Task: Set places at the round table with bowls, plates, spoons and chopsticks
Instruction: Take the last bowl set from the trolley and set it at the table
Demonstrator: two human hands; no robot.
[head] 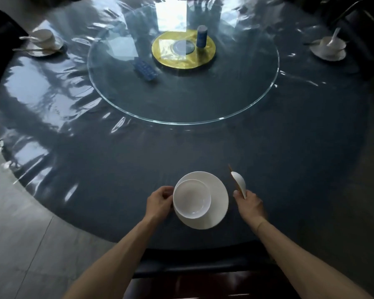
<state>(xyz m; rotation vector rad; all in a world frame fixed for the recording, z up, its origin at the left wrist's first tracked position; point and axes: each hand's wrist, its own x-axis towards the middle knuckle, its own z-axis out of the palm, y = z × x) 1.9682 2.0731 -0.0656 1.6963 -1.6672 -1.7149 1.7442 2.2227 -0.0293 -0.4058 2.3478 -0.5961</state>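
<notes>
A white bowl sat off-centre on a white plate at the near edge of the dark round table. Just right of the plate, a white spoon and brown chopsticks were raised together, pointing away. Two more bowl-on-plate settings lay at the far left and far right.

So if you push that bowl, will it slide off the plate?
Probably it would slide. The bowl and plate both look smooth and glossy. It already sits off-centre, near the plate's left edge by the left hand, so a push could tip it over the rim. It looks hard, probably breakable.
</notes>
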